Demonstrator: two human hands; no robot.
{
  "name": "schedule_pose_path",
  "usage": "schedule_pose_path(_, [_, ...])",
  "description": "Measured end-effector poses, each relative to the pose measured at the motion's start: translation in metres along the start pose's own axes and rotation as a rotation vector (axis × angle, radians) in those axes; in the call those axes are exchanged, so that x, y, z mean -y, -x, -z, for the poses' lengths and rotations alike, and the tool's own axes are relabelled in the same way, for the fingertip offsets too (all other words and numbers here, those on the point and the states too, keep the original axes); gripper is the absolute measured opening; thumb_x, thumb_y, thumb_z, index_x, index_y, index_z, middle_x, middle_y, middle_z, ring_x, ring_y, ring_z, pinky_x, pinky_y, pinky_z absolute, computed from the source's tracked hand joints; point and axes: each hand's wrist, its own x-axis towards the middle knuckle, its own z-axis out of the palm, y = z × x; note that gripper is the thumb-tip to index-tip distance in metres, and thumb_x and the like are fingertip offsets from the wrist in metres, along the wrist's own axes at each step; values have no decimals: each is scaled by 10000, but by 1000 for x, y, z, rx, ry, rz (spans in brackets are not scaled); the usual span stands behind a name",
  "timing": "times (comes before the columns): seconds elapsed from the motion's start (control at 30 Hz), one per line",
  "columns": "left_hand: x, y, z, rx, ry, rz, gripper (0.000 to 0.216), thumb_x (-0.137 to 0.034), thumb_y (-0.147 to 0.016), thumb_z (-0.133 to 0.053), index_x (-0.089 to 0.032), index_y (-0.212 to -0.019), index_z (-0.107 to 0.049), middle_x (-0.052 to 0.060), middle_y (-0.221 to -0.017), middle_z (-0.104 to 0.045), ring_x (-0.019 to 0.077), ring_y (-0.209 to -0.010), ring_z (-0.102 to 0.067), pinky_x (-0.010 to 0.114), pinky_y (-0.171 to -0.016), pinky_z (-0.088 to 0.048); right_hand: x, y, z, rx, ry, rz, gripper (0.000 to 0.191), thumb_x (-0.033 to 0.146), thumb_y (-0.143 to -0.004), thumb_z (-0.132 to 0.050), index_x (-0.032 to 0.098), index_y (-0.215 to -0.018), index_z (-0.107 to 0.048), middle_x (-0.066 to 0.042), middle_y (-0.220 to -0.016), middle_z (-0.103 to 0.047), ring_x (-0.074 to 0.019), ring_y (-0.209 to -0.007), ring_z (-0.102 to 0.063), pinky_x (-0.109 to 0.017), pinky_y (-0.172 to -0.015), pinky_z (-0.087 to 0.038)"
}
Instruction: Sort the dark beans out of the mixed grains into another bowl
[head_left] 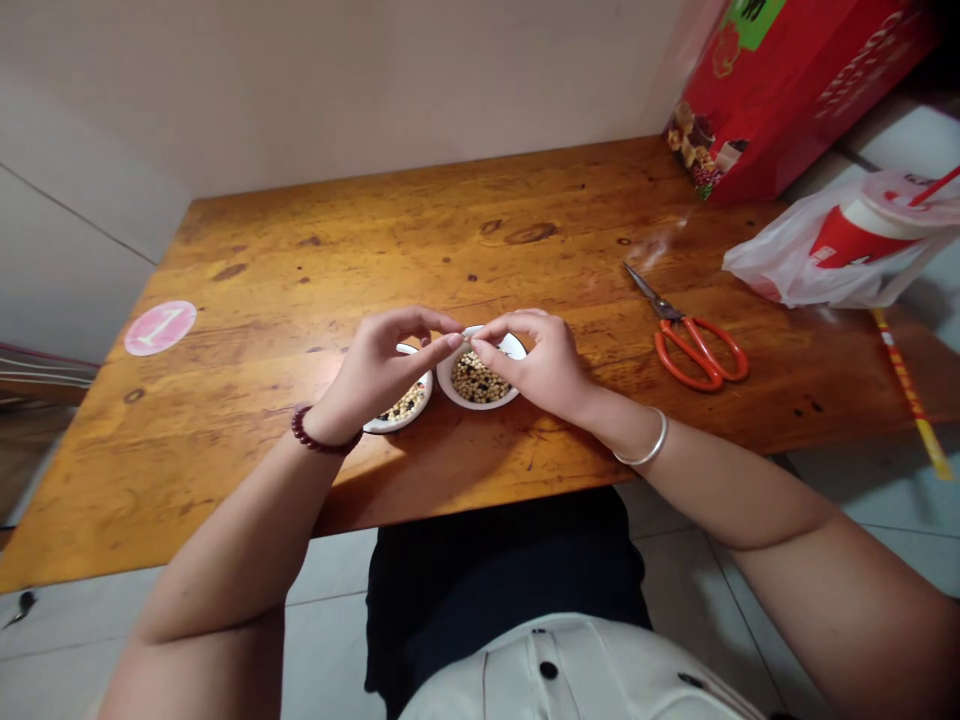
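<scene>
My left hand [390, 365] and my right hand [536, 355] meet fingertip to fingertip just above a white bowl [444, 385]. Both are closed in a pinch; whatever sits between the fingertips is too small to name. The bowl holds small round pale-yellow and black beans [478, 380]. Beside it on the left, partly hidden under my left hand, a second white bowl [424, 402] contains similar beans [405, 405]. A dark red bead bracelet circles my left wrist, a silver bangle my right.
Orange-handled scissors [701, 352] lie on the wooden table [375, 240] to the right. Farther right are a red cup [862, 235] in a plastic bag, a yellow-and-red strip [911, 395] and a red box [787, 90]. A round "1" sticker [160, 328] is at the left.
</scene>
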Motion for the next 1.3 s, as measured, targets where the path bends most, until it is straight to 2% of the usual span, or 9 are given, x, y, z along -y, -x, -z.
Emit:
schedule_pose_path(0.2, [-5, 4, 2, 68, -181, -65, 249, -414, -882, -639, -183, -940, -712, 69, -937, -698, 174, -857, -629, 234, -690, -500, 0, -1, 0, 109, -15, -33, 55, 231, -811, -712, 237, -839, -759, -4, -885, -788, -190, -851, -719, -357, -881, -516])
schedule_pose_path(0.33, [-13, 8, 5, 88, -451, -171, 205, -359, -911, -586, -192, -945, -701, 67, -1014, -670, 168, -855, -613, 261, -736, -495, -3, -1, -1, 153, -11, -95, 197, 153, -814, -662, 234, -965, -759, -14, -998, -782, -193, -969, -711, -352, -908, -528])
schedule_pose_path(0.47, [-15, 10, 5, 87, -589, -226, 191, -332, -924, -567, -190, -947, -692, 64, -1011, -650, 172, -856, -598, 275, -749, -487, -4, 0, -2, 188, -60, -120, 184, 191, -860, -630, 225, -987, -759, -22, -1036, -780, -188, -1002, -712, -351, -941, -527])
schedule_pose_path(0.57, [-15, 11, 3, 79, -554, -221, 190, -329, -934, -554, -197, -952, -689, 59, -986, -630, 170, -857, -593, 269, -741, -483, -5, 0, -3, 222, -50, -79, 145, 237, -836, -694, 237, -961, -767, -15, -1014, -786, -196, -965, -720, -367, -940, -518])
schedule_pose_path(0.7, [-16, 11, 5, 71, -497, -208, 193, -358, -928, -568, -214, -961, -692, 52, -972, -635, 160, -825, -602, 259, -720, -473, -5, 1, -4, 158, 0, -40, 56, 235, -812, -738, 237, -846, -782, -9, -885, -795, -188, -828, -729, -367, -901, -518])
schedule_pose_path(0.83, [-13, 10, 21, -3, -761, -49, 173, -365, -893, -599, -240, -927, -713, 55, -855, -684, 197, -740, -610, 296, -670, -428, -5, 0, -4, 125, 1, -39, 48, 255, -814, -741, 240, -831, -784, -13, -889, -798, -194, -838, -739, -353, -872, -528])
schedule_pose_path(0.93, [-3, 8, 35, 179, -1033, 164, 144, -371, -796, -676, -238, -814, -728, 73, -742, -678, 226, -631, -579, 311, -595, -367, -4, 0, -4, 115, -29, -69, 55, 248, -813, -731, 224, -835, -775, -16, -882, -797, -188, -839, -745, -325, -842, -541])
schedule_pose_path(1.03, [8, 6, 39, 381, -1097, 215, 220, -422, -704, -735, -204, -696, -702, 96, -655, -652, 219, -543, -544, 311, -568, -345, -3, 0, -4, 110, -50, -99, 53, 241, -804, -723, 209, -823, -760, -15, -856, -792, -179, -805, -744, -298, -797, -553])
schedule_pose_path(1.3, [14, 7, 32, 464, -1158, 129, 242, -382, -812, -559, -227, -726, -723, 91, -652, -663, 200, -515, -538, 293, -528, -285, -3, 0, -3, 118, -22, -93, 49, 230, -793, -708, 198, -789, -744, -14, -814, -782, -169, -759, -728, -288, -784, -539])
